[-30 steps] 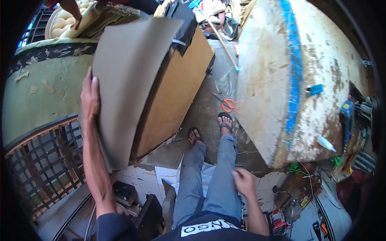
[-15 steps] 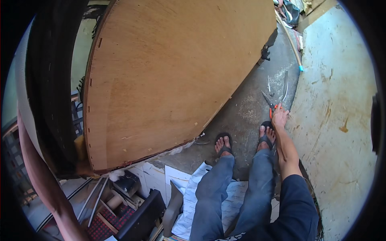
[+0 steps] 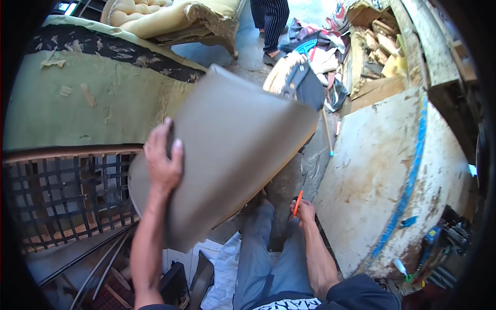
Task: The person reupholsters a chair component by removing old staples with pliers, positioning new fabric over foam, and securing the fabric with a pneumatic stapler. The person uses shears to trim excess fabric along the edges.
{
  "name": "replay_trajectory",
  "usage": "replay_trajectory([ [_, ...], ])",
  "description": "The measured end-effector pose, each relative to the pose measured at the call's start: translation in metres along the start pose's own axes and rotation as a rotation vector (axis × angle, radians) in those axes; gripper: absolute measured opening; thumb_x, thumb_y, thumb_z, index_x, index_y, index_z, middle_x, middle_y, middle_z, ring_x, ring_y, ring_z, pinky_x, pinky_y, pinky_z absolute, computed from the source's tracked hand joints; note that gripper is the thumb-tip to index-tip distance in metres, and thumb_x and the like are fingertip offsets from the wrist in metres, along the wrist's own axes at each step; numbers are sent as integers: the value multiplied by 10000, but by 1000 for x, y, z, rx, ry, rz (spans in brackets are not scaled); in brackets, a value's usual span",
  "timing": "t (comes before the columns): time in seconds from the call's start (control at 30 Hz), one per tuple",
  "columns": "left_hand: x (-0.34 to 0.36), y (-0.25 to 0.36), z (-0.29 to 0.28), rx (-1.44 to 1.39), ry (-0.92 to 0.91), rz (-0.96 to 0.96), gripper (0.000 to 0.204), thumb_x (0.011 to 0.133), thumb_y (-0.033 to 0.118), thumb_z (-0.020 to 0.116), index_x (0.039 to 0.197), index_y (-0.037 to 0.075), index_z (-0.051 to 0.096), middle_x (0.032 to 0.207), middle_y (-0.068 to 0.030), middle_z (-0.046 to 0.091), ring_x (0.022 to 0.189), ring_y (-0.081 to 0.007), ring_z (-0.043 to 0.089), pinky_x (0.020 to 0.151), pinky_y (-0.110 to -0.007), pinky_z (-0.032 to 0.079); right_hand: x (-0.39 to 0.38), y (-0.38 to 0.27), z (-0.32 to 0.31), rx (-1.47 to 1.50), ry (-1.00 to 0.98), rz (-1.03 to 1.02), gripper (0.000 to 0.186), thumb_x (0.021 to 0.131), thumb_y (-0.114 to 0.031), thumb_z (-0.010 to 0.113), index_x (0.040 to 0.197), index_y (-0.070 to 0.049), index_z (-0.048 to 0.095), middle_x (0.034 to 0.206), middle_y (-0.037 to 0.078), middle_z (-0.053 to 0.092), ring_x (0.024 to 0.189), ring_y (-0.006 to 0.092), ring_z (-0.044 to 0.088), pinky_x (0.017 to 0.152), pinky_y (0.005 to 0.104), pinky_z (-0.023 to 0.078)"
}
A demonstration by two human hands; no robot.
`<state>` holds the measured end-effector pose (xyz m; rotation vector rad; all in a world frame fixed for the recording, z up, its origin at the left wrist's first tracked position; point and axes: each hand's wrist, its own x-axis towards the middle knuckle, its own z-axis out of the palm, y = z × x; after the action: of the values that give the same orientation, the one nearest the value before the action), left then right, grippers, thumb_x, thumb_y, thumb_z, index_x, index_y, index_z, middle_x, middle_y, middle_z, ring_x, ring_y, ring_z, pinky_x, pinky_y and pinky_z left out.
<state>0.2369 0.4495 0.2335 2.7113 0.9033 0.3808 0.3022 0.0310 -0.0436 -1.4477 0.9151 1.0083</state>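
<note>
A large cushion [image 3: 232,139] covered in smooth grey-brown material stands tilted in front of me. My left hand [image 3: 164,160] lies on its covered face near the left side, thumb and fingers apart. Low on the right, above my thigh, my right hand [image 3: 305,211] is closed around orange-handled scissors [image 3: 297,202]. One orange handle sticks up from the fist; the fingers hide much of the tool. Beyond that hand, a thin dark tool [image 3: 304,180] lies on the grey floor.
A pale worn board [image 3: 361,181] stands along the right. Left are a green sofa frame [image 3: 77,108] and black webbing [image 3: 67,194]. A tufted sofa [image 3: 175,20], another person's legs [image 3: 269,26] and heaped fabric scraps [image 3: 323,57] are farther off.
The cushion has turned from its bare wooden underside to its covered face. My left hand has come onto that face. My right hand has lifted the scissors off the floor, toward me.
</note>
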Motion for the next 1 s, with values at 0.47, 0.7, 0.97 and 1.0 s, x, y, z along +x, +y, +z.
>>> replay_trajectory([
  [0.47, -25, 67, -1, 38, -141, -65, 667, 877, 252, 641, 1476, -3, 498, 1388, -196, 527, 1307, -378, 488, 1136, -528, 325, -220, -298, 51, -552, -252, -758, 404, 843, -77, 849, 1157, -1, 606, 873, 19, 655, 709, 77, 602, 646, 235, 500],
  [0.7, 57, 135, 25, -198, -148, -48, 650, 840, 227, 775, 1444, 105, 567, 1418, -174, 523, 1367, -386, 451, 1163, -575, 299, -233, -355, 56, -1250, -415, -1001, 463, 748, -215, 925, 1075, -23, 660, 799, 83, 647, 608, 182, 610, 564, 301, 506],
  [0.97, 53, 145, 36, -309, -176, 143, 304, 798, 144, 841, 1091, 205, 788, 1348, -93, 627, 1378, -357, 494, 1174, -574, 311, -236, -406, 45, -1587, -519, -1045, 454, 734, -220, 907, 1081, -24, 689, 870, 102, 697, 640, 209, 675, 594, 308, 547],
  [1.0, 50, 147, 36, -311, -165, 140, 281, 786, 137, 851, 1054, 196, 789, 1328, -88, 640, 1352, -354, 525, 1170, -574, 324, -235, -410, 43, -1607, -532, -1031, 455, 737, -237, 906, 1077, -27, 688, 868, 104, 695, 646, 217, 676, 601, 316, 549],
])
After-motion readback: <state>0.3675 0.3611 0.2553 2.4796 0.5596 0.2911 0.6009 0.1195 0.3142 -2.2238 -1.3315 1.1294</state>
